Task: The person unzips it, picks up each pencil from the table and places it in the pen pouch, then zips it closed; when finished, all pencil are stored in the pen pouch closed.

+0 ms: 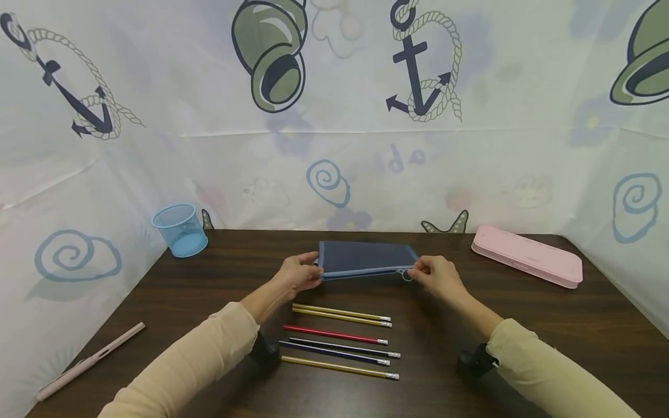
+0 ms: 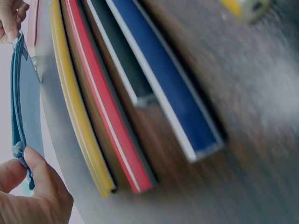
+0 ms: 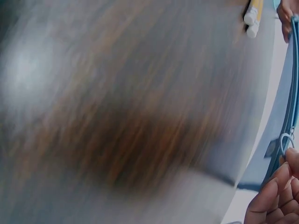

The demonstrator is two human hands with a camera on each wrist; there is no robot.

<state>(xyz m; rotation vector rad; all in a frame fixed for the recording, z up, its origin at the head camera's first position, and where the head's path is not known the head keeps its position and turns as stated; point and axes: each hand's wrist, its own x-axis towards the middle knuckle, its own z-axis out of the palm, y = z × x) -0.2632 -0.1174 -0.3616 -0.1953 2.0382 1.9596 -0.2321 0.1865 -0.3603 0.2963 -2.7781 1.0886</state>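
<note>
A flat navy zip pouch (image 1: 366,255) with light blue edging is held up over the table, its zipped edge towards me. My left hand (image 1: 302,273) pinches its left end between thumb and fingers; the left wrist view shows that thumb pressed on the pouch's corner (image 2: 17,149). At the other end my right hand (image 1: 436,277) pinches the right corner, beside the zipper's ring pull (image 1: 406,275). In the right wrist view the ring pull (image 3: 286,142) sits right at the fingertips. Nearer me lie several pencils, among them a red pencil (image 1: 334,335) and a blue pencil (image 1: 334,353).
A light blue mesh cup (image 1: 180,230) stands at the back left of the dark wood table (image 1: 235,249). The back right holds a pink pencil case (image 1: 525,255). A slim pale pink pen-like stick (image 1: 91,363) lies along the left edge. Printed cloth (image 1: 235,168) hangs behind.
</note>
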